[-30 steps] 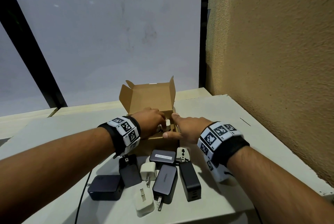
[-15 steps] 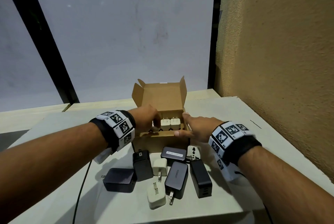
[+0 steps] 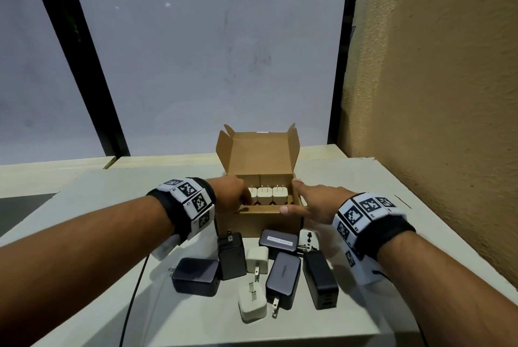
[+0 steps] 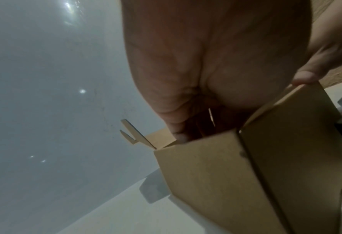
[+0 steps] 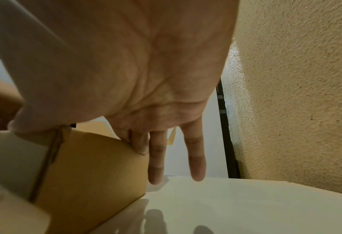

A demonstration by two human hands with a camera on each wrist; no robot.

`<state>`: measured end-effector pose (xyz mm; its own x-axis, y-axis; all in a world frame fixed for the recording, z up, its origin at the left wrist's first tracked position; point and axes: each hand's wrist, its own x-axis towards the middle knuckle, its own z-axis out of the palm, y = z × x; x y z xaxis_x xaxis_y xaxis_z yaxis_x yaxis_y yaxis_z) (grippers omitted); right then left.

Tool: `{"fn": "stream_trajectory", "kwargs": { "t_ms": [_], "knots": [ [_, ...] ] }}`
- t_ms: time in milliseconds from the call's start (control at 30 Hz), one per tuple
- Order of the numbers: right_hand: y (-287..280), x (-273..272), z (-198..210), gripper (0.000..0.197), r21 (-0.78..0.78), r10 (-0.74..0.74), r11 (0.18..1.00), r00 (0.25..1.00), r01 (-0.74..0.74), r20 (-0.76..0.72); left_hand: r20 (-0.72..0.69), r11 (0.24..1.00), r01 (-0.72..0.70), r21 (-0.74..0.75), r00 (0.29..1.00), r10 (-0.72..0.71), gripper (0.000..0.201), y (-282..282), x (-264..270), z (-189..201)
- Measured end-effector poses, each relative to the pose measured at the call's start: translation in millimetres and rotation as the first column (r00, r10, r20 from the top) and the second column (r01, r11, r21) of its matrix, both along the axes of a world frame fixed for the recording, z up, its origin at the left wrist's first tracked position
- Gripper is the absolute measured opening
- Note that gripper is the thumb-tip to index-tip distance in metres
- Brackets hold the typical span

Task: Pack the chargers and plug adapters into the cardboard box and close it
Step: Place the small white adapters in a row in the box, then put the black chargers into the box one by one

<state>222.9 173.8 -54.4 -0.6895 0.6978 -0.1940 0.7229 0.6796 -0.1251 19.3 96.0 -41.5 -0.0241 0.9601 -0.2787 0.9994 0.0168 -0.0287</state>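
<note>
The open cardboard box (image 3: 260, 224) stands mid-table with its lid (image 3: 259, 153) upright. Three white chargers (image 3: 265, 196) stand in a row inside, prongs up. My left hand (image 3: 234, 196) reaches in at the box's left end, its fingers curled down around the leftmost white charger; the left wrist view shows a prong (image 4: 211, 117) beside those fingers. My right hand (image 3: 307, 203) lies flat against the box's right front corner. Its thumb rests on the front rim, and its fingers (image 5: 156, 166) run straight along the side wall (image 5: 96, 166).
Several loose chargers lie in front of the box: dark grey blocks (image 3: 196, 276) (image 3: 282, 276) (image 3: 279, 240), black ones (image 3: 231, 255) (image 3: 321, 279), white cubes (image 3: 257, 259) (image 3: 252, 304), and a white travel adapter (image 3: 308, 240). A black cable (image 3: 131, 296) crosses the near left. A rough wall (image 3: 434, 122) borders the right.
My left hand has lowered the white charger into the box beside the two others and stays on it. The right hand has kept its place on the box's corner.
</note>
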Motion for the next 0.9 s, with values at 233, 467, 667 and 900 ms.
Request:
{"fn": "stream_trajectory", "kwargs": {
  "t_ms": [233,467,667,900],
  "knots": [
    [2.8,-1.2,-4.5,0.084,-0.036,-0.023,0.999,1.000,0.023,-0.009,0.216,0.970,0.087,0.226,0.967,-0.137,0.026,-42.8,3.8,22.1],
    [-1.9,-0.9,-5.6,0.082,-0.071,-0.052,0.996,0.998,0.049,-0.046,0.131,0.835,0.381,0.397,0.877,-0.462,0.028,-114.5,20.8,30.1],
    [-6.3,2.1,-5.4,0.081,-0.080,-0.055,0.996,0.996,0.050,-0.065,-0.235,0.751,0.602,0.272,0.798,-0.554,0.050,-153.9,42.6,4.3],
    [-9.1,2.1,-4.0,0.082,-0.046,-0.074,0.996,0.997,0.073,-0.025,-0.175,0.820,0.516,0.248,0.856,-0.486,0.042,-156.4,57.4,-8.3]
  ]
}}
